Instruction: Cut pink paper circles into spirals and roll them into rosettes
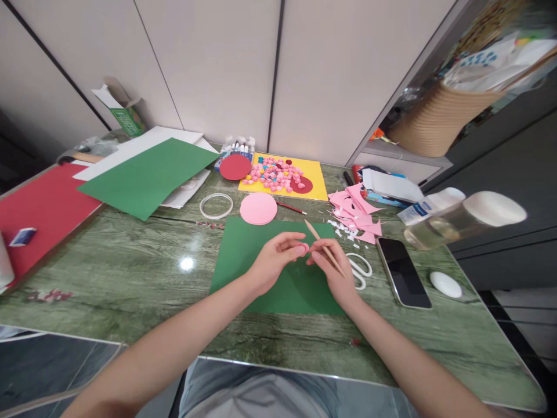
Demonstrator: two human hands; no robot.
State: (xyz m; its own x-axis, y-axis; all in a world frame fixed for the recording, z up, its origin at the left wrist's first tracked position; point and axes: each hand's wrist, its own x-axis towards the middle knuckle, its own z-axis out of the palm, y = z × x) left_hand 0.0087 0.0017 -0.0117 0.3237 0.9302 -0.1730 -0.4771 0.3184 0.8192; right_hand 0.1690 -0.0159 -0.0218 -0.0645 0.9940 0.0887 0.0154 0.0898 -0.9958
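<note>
Over a green paper sheet (248, 290), my left hand (272, 261) has its thumb and fingers closed on a small pink paper piece (304, 248). My right hand (335, 270) holds a pale wooden stick (314, 232) with a pointed end, which slants up and to the left across the fingers. Its fingertips come close to the pink piece; whether they touch it I cannot tell. Just right of that hand lie white-handled scissors (363, 268), their blades hidden. Beyond the sheet's far edge sit a pink paper circle (258, 208) and a dark red pencil (290, 207).
A yellow sheet (319, 174) bears many pink paper balls (274, 174). A tape roll (216, 206) lies left of the pink circle. Pink scraps (354, 212), a phone (402, 271), a white mouse-like object (445, 284) and a bottle (456, 220) occupy the right side.
</note>
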